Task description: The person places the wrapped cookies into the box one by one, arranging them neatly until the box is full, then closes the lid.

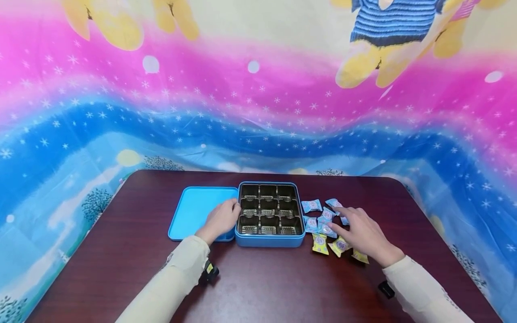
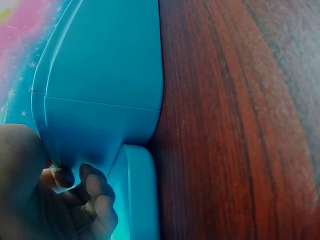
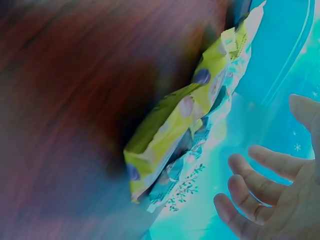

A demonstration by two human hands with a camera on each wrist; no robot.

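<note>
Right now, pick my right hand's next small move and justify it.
Probably pinch the blue wrapped sweet nearest the thumb tip with the right hand. That hand is already at the sweets, its fingers spread and holding nothing, and the divided box stands open just beside them.

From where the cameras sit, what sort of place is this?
Likely a makeshift indoor filming corner: a dark reddish-brown table, a cartoon-print fabric backdrop behind it, and a black device beside the left sleeve.
</note>
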